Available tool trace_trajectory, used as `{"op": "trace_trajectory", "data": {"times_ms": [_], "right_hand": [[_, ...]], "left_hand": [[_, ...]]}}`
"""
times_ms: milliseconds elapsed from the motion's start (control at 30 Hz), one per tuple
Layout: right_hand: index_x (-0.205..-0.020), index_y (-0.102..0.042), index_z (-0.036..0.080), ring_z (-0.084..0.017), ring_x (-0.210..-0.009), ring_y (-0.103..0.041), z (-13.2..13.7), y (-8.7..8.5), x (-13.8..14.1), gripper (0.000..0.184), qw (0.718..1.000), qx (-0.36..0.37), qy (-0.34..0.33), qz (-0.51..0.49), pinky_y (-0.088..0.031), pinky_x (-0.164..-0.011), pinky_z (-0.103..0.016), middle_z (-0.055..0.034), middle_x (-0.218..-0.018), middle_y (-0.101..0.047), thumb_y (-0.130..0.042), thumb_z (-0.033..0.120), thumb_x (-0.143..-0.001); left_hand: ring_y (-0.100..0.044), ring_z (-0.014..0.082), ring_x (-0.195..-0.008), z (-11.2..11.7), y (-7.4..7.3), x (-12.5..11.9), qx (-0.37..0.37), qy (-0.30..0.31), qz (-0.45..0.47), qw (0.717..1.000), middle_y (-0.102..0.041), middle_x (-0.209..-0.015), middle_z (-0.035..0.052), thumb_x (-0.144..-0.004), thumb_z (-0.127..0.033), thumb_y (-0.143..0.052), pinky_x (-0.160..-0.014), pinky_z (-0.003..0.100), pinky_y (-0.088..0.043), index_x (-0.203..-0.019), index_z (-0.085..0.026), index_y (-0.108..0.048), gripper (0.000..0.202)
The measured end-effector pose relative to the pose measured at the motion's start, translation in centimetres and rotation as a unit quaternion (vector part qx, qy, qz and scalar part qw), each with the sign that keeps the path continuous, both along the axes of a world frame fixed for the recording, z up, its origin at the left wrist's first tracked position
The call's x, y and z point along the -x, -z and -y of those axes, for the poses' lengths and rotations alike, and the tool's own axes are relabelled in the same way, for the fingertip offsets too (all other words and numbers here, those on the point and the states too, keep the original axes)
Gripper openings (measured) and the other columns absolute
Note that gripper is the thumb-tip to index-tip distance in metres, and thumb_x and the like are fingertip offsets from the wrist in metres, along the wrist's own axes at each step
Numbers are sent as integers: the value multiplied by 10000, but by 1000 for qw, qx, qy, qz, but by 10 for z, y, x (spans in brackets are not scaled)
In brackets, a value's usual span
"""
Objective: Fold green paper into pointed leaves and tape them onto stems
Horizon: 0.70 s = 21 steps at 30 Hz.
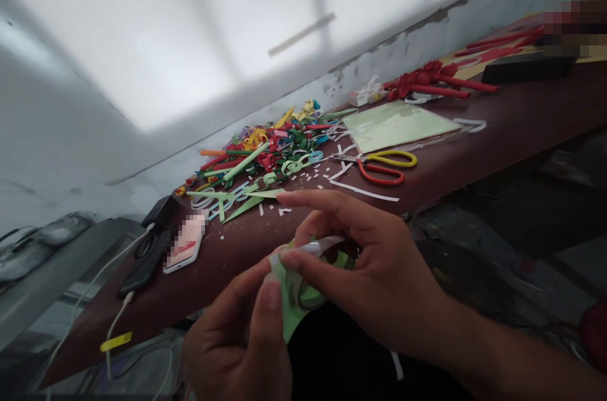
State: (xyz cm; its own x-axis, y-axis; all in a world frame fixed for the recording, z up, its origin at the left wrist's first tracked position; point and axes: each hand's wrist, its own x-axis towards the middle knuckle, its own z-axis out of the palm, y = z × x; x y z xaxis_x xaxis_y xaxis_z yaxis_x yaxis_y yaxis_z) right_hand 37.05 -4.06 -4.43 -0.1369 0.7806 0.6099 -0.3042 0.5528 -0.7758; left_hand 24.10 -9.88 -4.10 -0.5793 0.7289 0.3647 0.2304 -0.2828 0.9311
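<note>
Close to my body, my left hand (241,331) pinches a light green piece of paper (293,315) between thumb and fingers. My right hand (370,262) curls around what looks like a roll of tape (296,287). Its thumb presses a whitish strip (325,244) against the green paper, and the index finger stretches out above. Part of the roll and paper is hidden behind the right thumb and fingers. Beyond the hands lie cut light green paper pieces (246,206) and scissors (386,167) with one yellow and one red handle.
On the dark red table (237,255) sit a heap of colourful paper strips and loops (279,141), a light green sheet (398,126), red paper pieces (427,81), a phone (187,243) and a black power adapter (147,255) with white cables. Another person's blurred hand shows at the upper right.
</note>
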Motion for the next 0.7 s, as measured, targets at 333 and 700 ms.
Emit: {"op": "trace_trajectory", "data": {"times_ms": [333,700], "right_hand": [[-933,-701,199,-116,-812,-701,9,-1,2,93,975,-102,172,97,-536,-744,-243,46,-882,-760,-753,197,-857],[-850,-746,191,-143,-814,-639,2,0,0,56,972,-136,151,120,-474,-789,-318,18,-850,-736,-715,167,-890]], "left_hand": [[-747,105,-625,-15,11,-10,-97,-116,-4,988,-795,-716,-49,-647,-427,-883,-639,120,-595,-667,-276,-785,181],[-738,103,-593,-13,4,-10,-102,-33,-18,994,-786,-685,-40,-653,-334,-856,-591,93,-571,-671,-271,-794,91]]}}
